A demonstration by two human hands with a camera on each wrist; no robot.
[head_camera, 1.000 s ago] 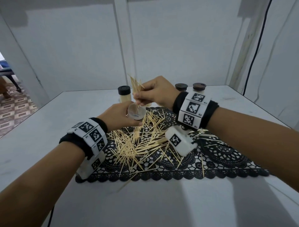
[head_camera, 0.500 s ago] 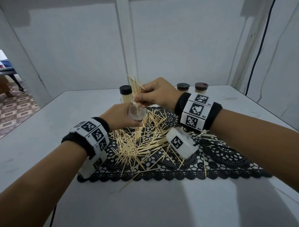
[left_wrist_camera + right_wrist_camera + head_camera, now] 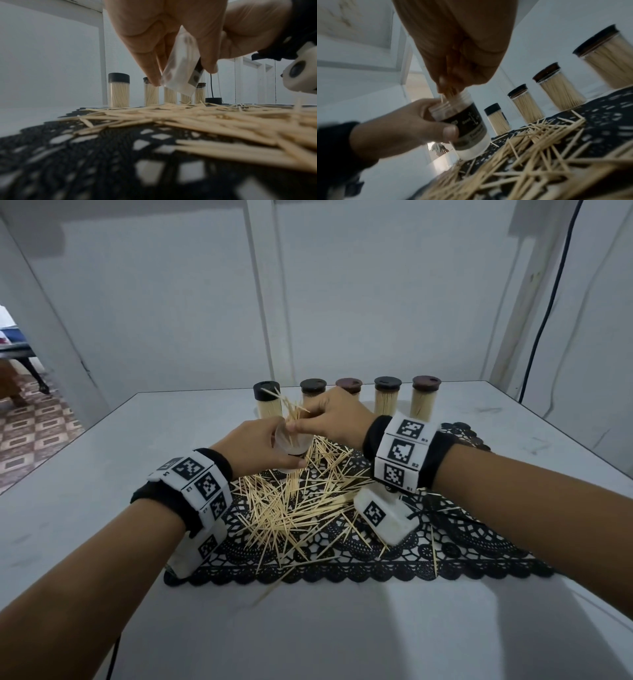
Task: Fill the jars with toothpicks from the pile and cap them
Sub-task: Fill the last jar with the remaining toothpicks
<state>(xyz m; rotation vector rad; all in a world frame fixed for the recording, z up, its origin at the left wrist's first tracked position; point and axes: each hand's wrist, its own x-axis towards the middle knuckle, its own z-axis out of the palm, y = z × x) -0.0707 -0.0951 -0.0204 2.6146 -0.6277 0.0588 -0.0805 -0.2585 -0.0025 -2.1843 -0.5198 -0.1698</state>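
Observation:
My left hand (image 3: pixel 260 445) grips a clear open jar (image 3: pixel 293 441) (image 3: pixel 464 125) (image 3: pixel 180 70), tilted, just above the toothpick pile (image 3: pixel 294 501) (image 3: pixel 530 155). The right hand (image 3: pixel 329 419) (image 3: pixel 453 54) pinches a bundle of toothpicks (image 3: pixel 291 409) whose lower ends sit at the jar's mouth (image 3: pixel 448 94). The pile lies spread on a black lace mat (image 3: pixel 462 542). Several filled, capped jars (image 3: pixel 387 395) stand in a row behind the hands. A loose black cap (image 3: pixel 213 104) rests on the mat past the pile.
The mat lies on a white table (image 3: pixel 342 628) with walls close behind and to the right. A black cable (image 3: pixel 548 302) hangs down the right wall. The table's left edge (image 3: pixel 68 446) drops to a patterned floor.
The head view has lifted, bringing the row of capped jars into sight. The right hand has lowered its toothpick bundle toward the jar's mouth; the left hand keeps holding the jar.

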